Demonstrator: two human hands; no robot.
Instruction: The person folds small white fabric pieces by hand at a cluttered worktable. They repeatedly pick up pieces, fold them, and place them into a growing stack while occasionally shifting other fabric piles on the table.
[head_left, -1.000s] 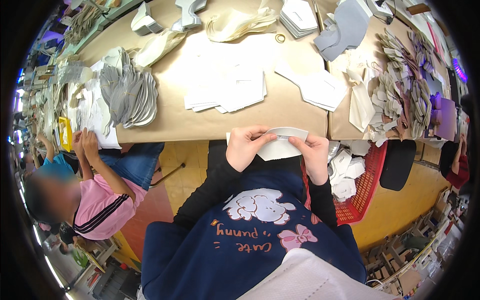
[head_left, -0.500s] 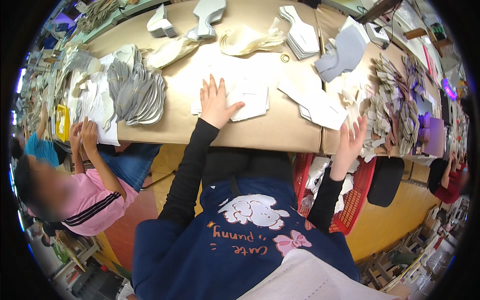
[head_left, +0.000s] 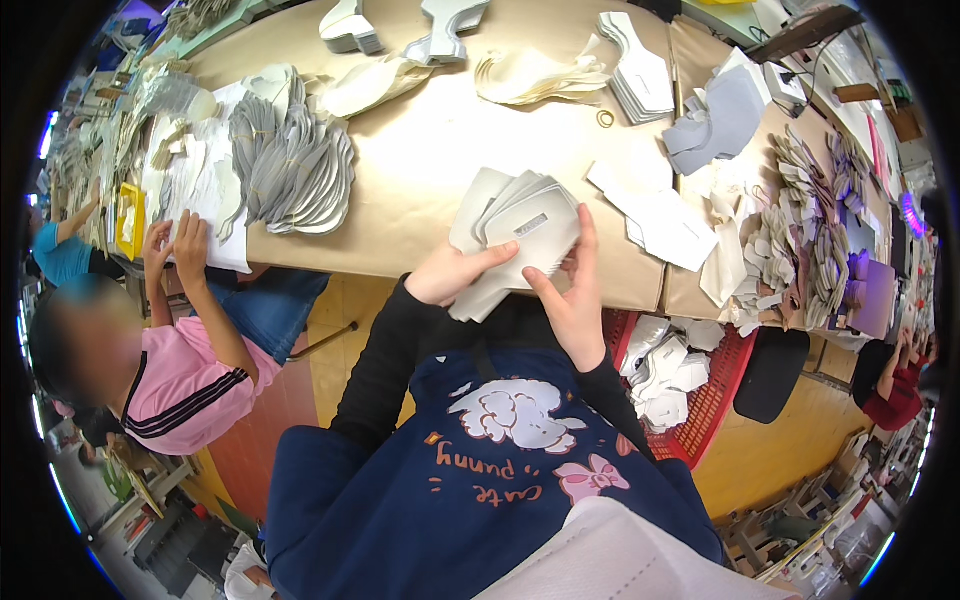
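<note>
Between my hands, just above the table's front edge, is a loose stack of off-white cut shoe-upper pieces [head_left: 525, 222], fanned out at its far end. My left hand [head_left: 462, 272] grips the stack from the left, its thumb lying on top. On the right side my right hand [head_left: 572, 290] holds the same stack, thumb near its lower edge and fingers along its side. A small grey label-like patch shows on the top piece. To the right of the stack, flat white pieces [head_left: 660, 225] lie on the brown-covered table [head_left: 410, 215].
Grey bundled pieces [head_left: 290, 165] lie at left, cream bundles [head_left: 540, 78] and white stacks [head_left: 640, 75] at the back. Mixed piles [head_left: 800, 215] cover the right. A red basket [head_left: 715, 405] with white scraps stands below, beside a dark stool [head_left: 772, 375]. A person in pink [head_left: 190, 385] works at left.
My left hand was flat on the white pieces and my right hand was open in the air. Now both hands hold the stack, lifted off the table and closer to me.
</note>
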